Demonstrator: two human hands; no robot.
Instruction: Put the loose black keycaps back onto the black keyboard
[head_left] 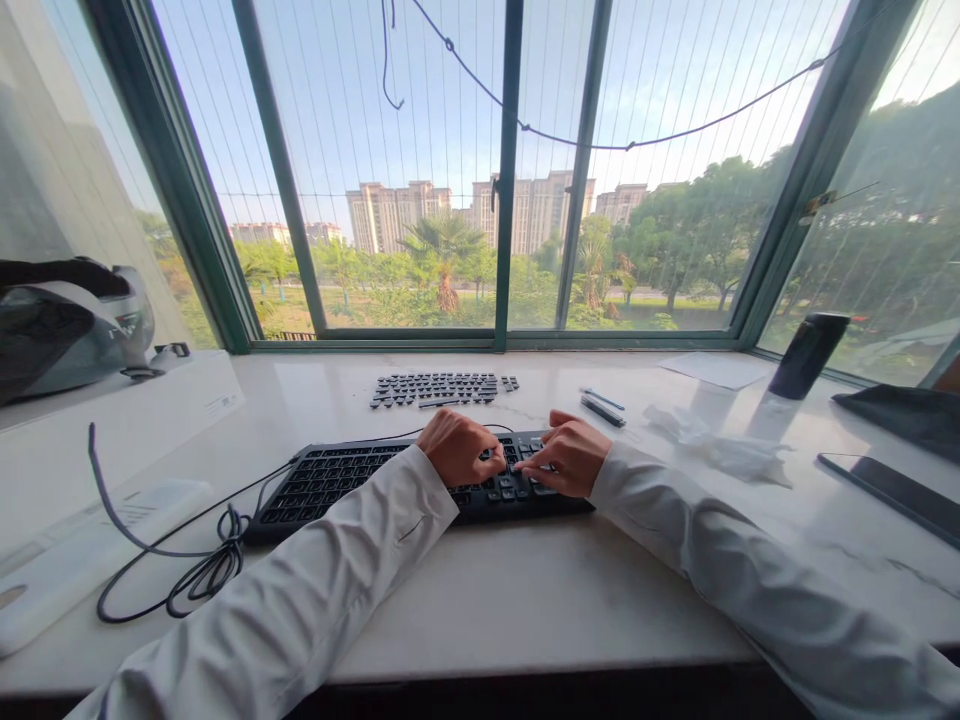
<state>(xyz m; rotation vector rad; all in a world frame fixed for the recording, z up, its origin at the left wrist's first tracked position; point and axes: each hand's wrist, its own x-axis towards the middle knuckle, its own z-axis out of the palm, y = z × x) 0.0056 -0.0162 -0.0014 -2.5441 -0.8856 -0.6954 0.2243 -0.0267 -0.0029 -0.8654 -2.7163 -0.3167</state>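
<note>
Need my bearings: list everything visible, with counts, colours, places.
Keyboard: one, black, beneath hands
Loose keycaps: many, black, behind keyboard
Cable: one, dark, left
Slim items: two, blue and black, beyond right hand
Crumpled wrap: one, whitish, right
Paper: one, white, right rear
Cylinder: one, black, right rear
Slab: one, black, right
Unclear item: one, black, right
Box: one, white, left rear
Bulky item: one, grey, on box
Oddments: two, black, on box
Flat case: one, white, left
Counter: one, white, beneath
Window frame: one, green, rear
Cord: one, dark, across window
Buildings: several, beige, outside
Trees: several, green, outside
Left hand: one, white sleeve, over keyboard
Right hand: one, white sleeve, over keyboard
</note>
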